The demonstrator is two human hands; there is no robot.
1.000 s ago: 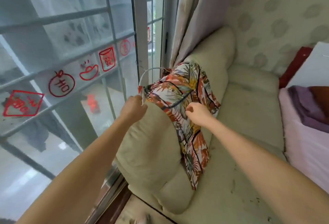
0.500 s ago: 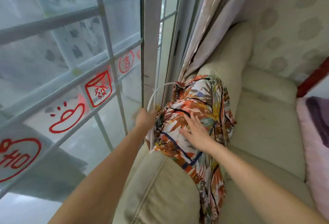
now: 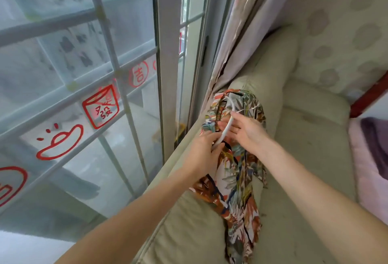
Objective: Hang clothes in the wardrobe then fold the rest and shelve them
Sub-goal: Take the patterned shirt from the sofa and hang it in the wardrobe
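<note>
Head view: the task looks to be at an early stage. A leaf-print garment (image 3: 235, 158) lies draped over the backrest of a beige sofa (image 3: 310, 137), just beside the window (image 3: 84, 74) and a drawn curtain (image 3: 241, 32). A white hanger (image 3: 227, 125) lies across its upper part, so the step in hand seems to be getting the hanger into the garment. No wardrobe or shelf shows here, so by this view nothing is hung, and the hanging, folding and shelving all appear left to do. At the right edge lies some purple cloth (image 3: 373, 137) on a pink surface, which may be more clothes to sort; I cannot tell.

The left hand (image 3: 204, 148) grips the lower end of the hanger, its fingers (image 3: 212, 137) curled round the white bar, and rests against the garment at the top of the backrest. The right hand (image 3: 245, 129) lies over the garment just beside the hanger's middle. Its fingers (image 3: 227, 131) are straight and slightly spread, touching the bar and the cloth under it rather than pinching either. The hanger's curved upper end runs up past both hands into the bunched collar area. The rest of the garment hangs down the sofa's front, well below both hands.
</note>
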